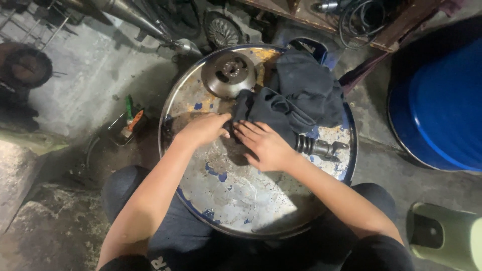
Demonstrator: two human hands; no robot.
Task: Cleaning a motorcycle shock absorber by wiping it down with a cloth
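1. Nearest me, my knees in dark trousers bracket the round, worn metal drum top [236,200] with flaking blue paint, which serves as my surface.
2. My left hand [203,129] curls closed, pinching the near edge of the dark grey crumpled cloth [296,98], seemingly to keep it from sliding.
3. My right hand [266,145] lies flat with its fingers spread, pressing the same cloth down onto the surface.
4. That cloth sprawls across the far right of the surface, and its edge touches the round grey metal brake disc [228,74].
5. Just right of my right hand lies a small dark metal cylinder with a ribbed rubber boot [319,146], partly under the cloth.
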